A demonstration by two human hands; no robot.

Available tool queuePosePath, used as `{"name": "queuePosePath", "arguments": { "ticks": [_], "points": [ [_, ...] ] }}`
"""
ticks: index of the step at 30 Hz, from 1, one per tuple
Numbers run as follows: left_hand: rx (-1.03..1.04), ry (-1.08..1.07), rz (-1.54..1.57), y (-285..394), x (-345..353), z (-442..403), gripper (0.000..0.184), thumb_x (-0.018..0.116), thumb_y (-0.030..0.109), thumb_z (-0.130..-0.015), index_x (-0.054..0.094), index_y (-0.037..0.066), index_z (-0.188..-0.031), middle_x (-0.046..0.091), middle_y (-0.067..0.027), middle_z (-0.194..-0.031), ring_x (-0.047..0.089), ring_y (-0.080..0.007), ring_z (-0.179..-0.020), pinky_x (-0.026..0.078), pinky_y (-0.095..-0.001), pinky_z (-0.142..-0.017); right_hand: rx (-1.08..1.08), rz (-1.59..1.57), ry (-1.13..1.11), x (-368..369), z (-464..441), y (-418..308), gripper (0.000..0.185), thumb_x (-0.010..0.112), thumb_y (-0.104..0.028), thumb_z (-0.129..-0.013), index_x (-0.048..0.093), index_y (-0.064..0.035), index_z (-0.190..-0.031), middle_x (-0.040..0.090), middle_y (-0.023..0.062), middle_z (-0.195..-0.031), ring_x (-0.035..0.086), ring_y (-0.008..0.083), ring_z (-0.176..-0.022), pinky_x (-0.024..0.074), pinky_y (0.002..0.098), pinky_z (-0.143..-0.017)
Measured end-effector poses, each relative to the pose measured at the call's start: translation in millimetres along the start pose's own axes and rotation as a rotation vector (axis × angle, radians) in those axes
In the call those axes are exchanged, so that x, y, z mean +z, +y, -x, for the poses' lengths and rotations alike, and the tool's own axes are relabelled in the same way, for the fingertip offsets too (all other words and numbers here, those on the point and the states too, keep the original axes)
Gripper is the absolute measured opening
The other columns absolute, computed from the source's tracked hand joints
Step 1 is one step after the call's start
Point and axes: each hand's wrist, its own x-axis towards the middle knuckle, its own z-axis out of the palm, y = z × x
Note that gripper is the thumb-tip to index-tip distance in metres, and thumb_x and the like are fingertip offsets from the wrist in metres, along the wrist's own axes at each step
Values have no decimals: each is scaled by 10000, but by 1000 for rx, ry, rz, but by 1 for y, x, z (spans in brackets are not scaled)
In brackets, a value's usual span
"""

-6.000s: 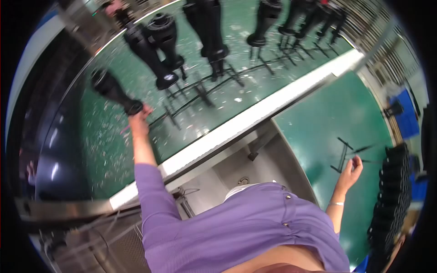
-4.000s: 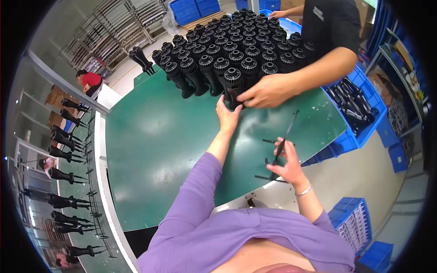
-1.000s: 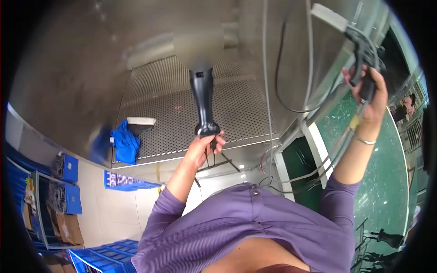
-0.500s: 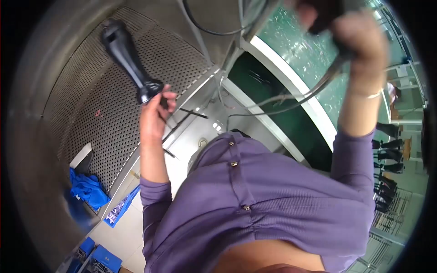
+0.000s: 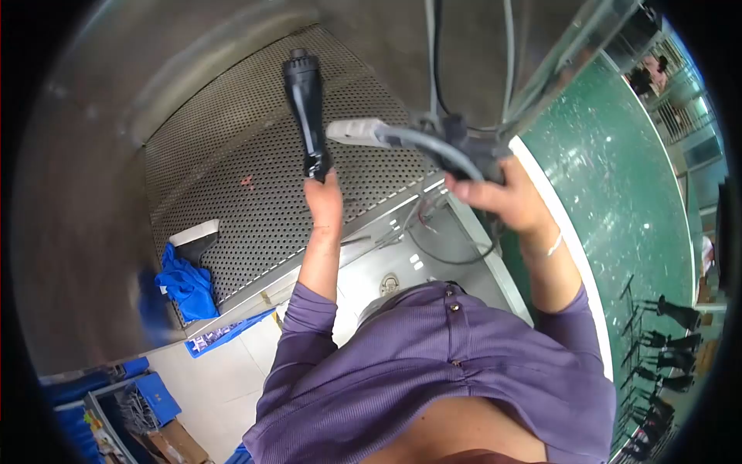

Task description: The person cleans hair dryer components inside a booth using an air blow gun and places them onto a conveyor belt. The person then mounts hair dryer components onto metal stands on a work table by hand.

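In my left hand [image 5: 325, 199] is a glossy black tapered part [image 5: 307, 112], gripped at its lower end and held nearly upright with a ribbed, narrower tip on top. My fingers are mostly hidden behind it. My right hand [image 5: 510, 197] is wrapped around a dark spray gun [image 5: 468, 151], blurred by motion, with hoses attached. Its pale front end [image 5: 355, 131] points left at the black part, close beside it; I cannot tell whether they touch.
A perforated metal booth surface [image 5: 239, 155] lies behind my hands, with metal walls around it. On it rest a brush-like tool [image 5: 195, 236] and a blue cloth [image 5: 187, 286]. Hoses [image 5: 434, 69] hang at the top. Black parts [image 5: 672, 359] hang on a rack at right. Blue bins [image 5: 158, 398] stand lower left.
My right hand has swung down and left with the gun, from the upper right to beside the black part. The black part has turned more upright, and the view has shifted.
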Motion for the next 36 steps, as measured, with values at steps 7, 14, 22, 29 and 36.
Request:
{"name": "queuePosePath", "arguments": {
  "ticks": [7, 14, 22, 29, 36],
  "points": [
    [303, 469, -818, 9, -52, -9, 434, 611, -36, -652, 466, 11, -1059, 452, -189, -1006, 423, -354, -966, 349, -454, -795, -538, 340, 103, 61, -27, -3, 594, 694, -142, -691, 487, -25, -1235, 618, 170, -1017, 623, 215, -898, 474, 309, -799],
    [224, 425, -630, -39, -109, -12, 370, 654, 125, -771, 481, -72, -1032, 503, -220, -967, 482, -371, -926, 380, -444, -827, -300, 112, -59, 34, -24, 21, 534, 698, -132, -734, 489, 31, -1197, 623, 42, -898, 579, 112, -806, 459, 258, -771],
    [107, -561, 172, 53, -43, 38, 331, 534, 16, -859, 465, -23, -1180, 605, -114, -908, 582, -221, -898, 436, -364, -866, 546, 290, -207, -54, 110, 161, 544, 644, -210, -666, 553, -116, -1194, 630, 123, -774, 588, 238, -702, 456, 339, -689],
    [100, -1309, 274, 178, 206, 108, 264, 667, 74, -791, 589, 5, -1033, 642, -101, -927, 622, -213, -854, 477, -333, -835, 583, 343, -4, -60, 191, 205, 553, 632, -219, -667, 545, -131, -1206, 647, 157, -921, 604, 331, -859, 466, 386, -784],
    [142, -1640, 281, 162, 463, 144, 183, 646, -47, -735, 640, 6, -910, 661, -77, -928, 612, -181, -930, 442, -314, -882, 490, 91, 302, -86, 261, 246, 586, 623, -174, -660, 512, -120, -1233, 643, 173, -945, 624, 318, -838, 480, 370, -784]
  ]
}}
